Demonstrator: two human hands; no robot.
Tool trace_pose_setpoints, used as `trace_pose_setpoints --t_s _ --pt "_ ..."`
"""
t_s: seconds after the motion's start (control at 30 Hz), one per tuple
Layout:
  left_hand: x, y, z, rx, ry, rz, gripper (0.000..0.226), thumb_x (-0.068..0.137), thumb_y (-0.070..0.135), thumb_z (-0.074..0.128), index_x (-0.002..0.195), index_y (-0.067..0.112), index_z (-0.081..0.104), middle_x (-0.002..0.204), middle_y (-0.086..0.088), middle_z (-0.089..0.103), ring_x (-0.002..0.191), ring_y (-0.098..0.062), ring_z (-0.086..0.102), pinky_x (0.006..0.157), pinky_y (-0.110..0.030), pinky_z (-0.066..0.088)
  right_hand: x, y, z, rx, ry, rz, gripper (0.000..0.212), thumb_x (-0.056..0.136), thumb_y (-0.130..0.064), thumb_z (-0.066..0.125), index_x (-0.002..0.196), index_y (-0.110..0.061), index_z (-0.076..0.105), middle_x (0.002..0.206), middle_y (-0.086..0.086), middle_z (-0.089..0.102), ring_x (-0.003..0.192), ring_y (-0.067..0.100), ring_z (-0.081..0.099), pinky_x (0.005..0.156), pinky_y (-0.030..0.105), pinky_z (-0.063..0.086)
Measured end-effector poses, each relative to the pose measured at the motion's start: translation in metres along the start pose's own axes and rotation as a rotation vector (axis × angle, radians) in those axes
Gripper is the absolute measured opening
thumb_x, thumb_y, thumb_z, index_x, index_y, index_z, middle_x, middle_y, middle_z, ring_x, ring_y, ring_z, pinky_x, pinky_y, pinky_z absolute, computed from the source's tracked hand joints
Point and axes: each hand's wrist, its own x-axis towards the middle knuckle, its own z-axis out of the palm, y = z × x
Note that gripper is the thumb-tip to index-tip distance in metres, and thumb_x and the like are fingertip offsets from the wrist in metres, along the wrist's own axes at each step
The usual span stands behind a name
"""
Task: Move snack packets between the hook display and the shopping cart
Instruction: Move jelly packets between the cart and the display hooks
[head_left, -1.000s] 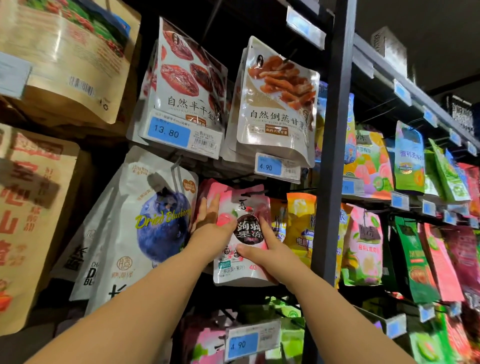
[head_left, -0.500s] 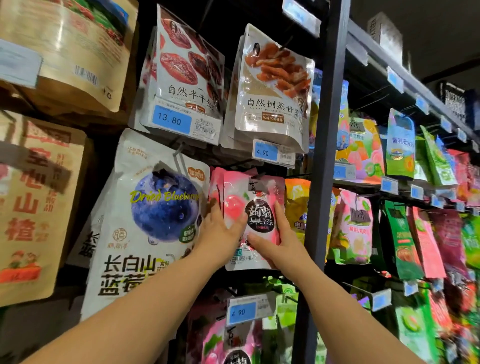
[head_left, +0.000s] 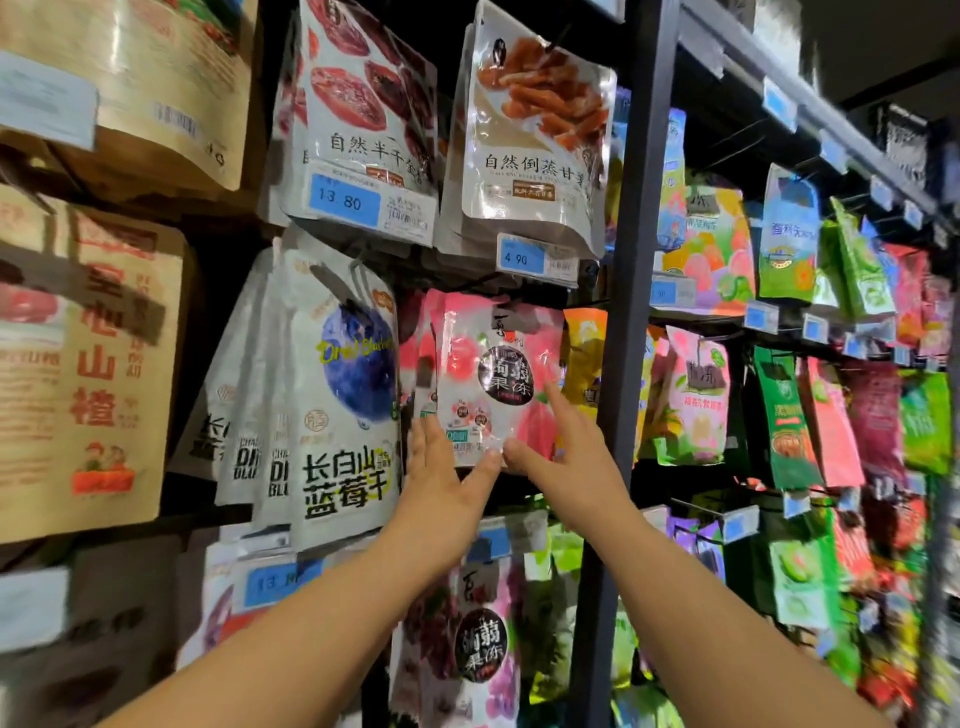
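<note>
A pink jelly packet (head_left: 496, 374) with a black round label hangs at the front of a row of like packets on a hook of the display. My left hand (head_left: 441, 467) is at its lower left corner, fingers straight and thumb against the bottom edge. My right hand (head_left: 563, 452) lies at its lower right, straight fingers resting on the front of the packet. Neither hand curls round it. The shopping cart is out of view.
White dried-blueberry bags (head_left: 343, 405) hang just left of the packet and a yellow packet (head_left: 584, 358) just right. A dark upright post (head_left: 631, 260) stands beside my right hand. Blue price tags (head_left: 535, 257) jut out above; more pink packets (head_left: 478, 649) hang below.
Both hands have slid from the packet's sides down to its bottom edge and their fingers have straightened. The packet now hangs flat on the hook. The camera has moved closer.
</note>
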Motion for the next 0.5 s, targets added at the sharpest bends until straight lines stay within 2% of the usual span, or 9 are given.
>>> trace_pose_setpoints --t_s 0.13,0.23,0.3,0.37,0.43,0.5 --pt "-0.024 -0.009 0.014 -0.036 -0.021 -0.01 0.081 0.097 0.046 0.04 0.152 0.016 -0.012 0.159 -0.001 -0.018 0.146 -0.01 -0.012 0.116 -0.025 -0.005 -0.02 0.007 0.0 -0.036 0.008 0.02 0.071 0.092 -0.042 0.061 0.152 -0.036 0.025 0.153 -0.003 0.032 0.134 0.007 0.034 0.11 0.032 0.034" --pt "-0.045 -0.018 0.032 -0.073 -0.028 -0.067 0.08 0.097 0.042 0.043 0.152 0.014 -0.008 0.16 -0.001 -0.013 0.147 -0.013 -0.008 0.116 -0.026 -0.002 -0.039 0.017 0.001 -0.054 -0.003 0.062 0.062 0.094 -0.037 0.059 0.15 -0.032 0.032 0.151 0.001 0.034 0.137 0.015 0.036 0.111 0.03 0.032" --pt "-0.061 -0.027 0.048 -0.077 -0.017 -0.057 0.079 0.096 0.041 0.047 0.153 0.014 0.0 0.161 -0.004 -0.002 0.148 -0.018 0.0 0.12 -0.032 0.002 -0.054 0.025 0.0 -0.053 -0.005 0.098 0.057 0.095 -0.033 0.059 0.148 -0.028 0.039 0.145 0.005 0.038 0.134 0.019 0.041 0.112 0.035 0.034" --pt "-0.08 -0.036 0.07 -0.035 -0.014 -0.058 0.075 0.094 0.041 0.05 0.153 0.014 0.011 0.159 -0.006 0.008 0.146 -0.023 0.01 0.12 -0.04 0.013 -0.075 0.037 -0.004 -0.058 -0.012 0.138 0.052 0.093 -0.032 0.06 0.143 -0.023 0.046 0.136 0.007 0.046 0.127 0.02 0.048 0.11 0.039 0.037" --pt "-0.107 -0.044 0.094 0.021 -0.036 -0.098 0.068 0.095 0.038 0.05 0.15 0.013 0.019 0.156 -0.006 0.012 0.144 -0.025 0.013 0.118 -0.04 0.017 -0.103 0.056 -0.008 -0.079 -0.029 0.183 0.049 0.091 -0.035 0.061 0.137 -0.022 0.052 0.125 0.006 0.052 0.116 0.022 0.054 0.104 0.04 0.043" --pt "-0.136 -0.054 0.121 0.046 -0.081 -0.104 0.061 0.094 0.037 0.052 0.144 0.012 0.028 0.151 -0.006 0.021 0.14 -0.026 0.02 0.114 -0.038 0.021 -0.14 0.081 -0.013 -0.087 -0.069 0.288 0.044 0.093 -0.032 0.06 0.135 -0.022 0.052 0.124 0.005 0.05 0.111 0.019 0.055 0.101 0.038 0.045"
